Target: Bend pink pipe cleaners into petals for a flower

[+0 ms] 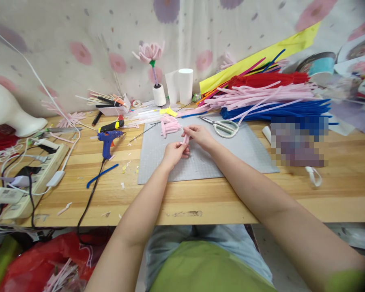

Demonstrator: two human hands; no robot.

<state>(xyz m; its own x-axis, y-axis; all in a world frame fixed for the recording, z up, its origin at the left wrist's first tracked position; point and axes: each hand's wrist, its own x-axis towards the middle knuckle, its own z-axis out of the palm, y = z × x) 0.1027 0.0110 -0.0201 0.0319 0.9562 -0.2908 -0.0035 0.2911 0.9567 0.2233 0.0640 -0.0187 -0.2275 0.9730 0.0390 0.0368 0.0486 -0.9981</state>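
Between both hands is a short pink pipe cleaner (186,138), held over the grey cutting mat (158,162). My left hand (174,154) pinches its lower part, fingers closed. My right hand (199,136) is closed on the upper part with thumb and fingertips. Just behind the hands lies a small pile of cut pink pipe cleaner pieces (170,125). Scissors with pale handles (226,129) rest on the mat to the right of my right hand, blades pointing left.
A blue glue gun (108,142) and a power strip (39,182) with tangled cables lie left. Red, pink and blue pipe cleaner bundles (273,107) fill the back right. A pink flower (150,54) stands in a white holder (159,95) at the back.
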